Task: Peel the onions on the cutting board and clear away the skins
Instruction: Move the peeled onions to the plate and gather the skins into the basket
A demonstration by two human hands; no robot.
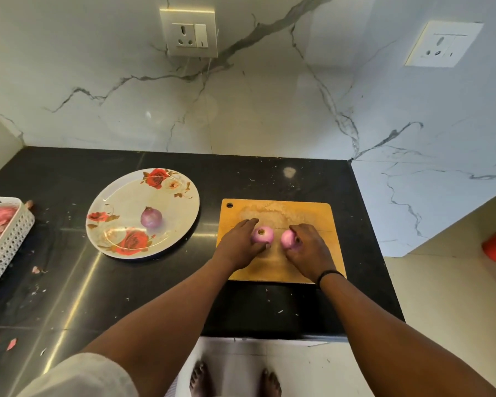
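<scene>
Left hand: your left hand (241, 242) lies on the board (321, 213), fingers and thumb curved round the left onion (262, 234) and cupping it from the left.
Right hand: your right hand (309, 247) grips the right onion (288, 239), fingers curled over its top and side.
Onions: both look peeled, pale pink, and sit near each other at the middle of the board.
Third onion: a darker purple onion (151, 217) rests on the flowered plate (121, 202), left of the board.
Skins: pink skins fill the white basket (9, 239) at the far left; a few scraps (0, 345) lie on the black counter (69, 282).
</scene>
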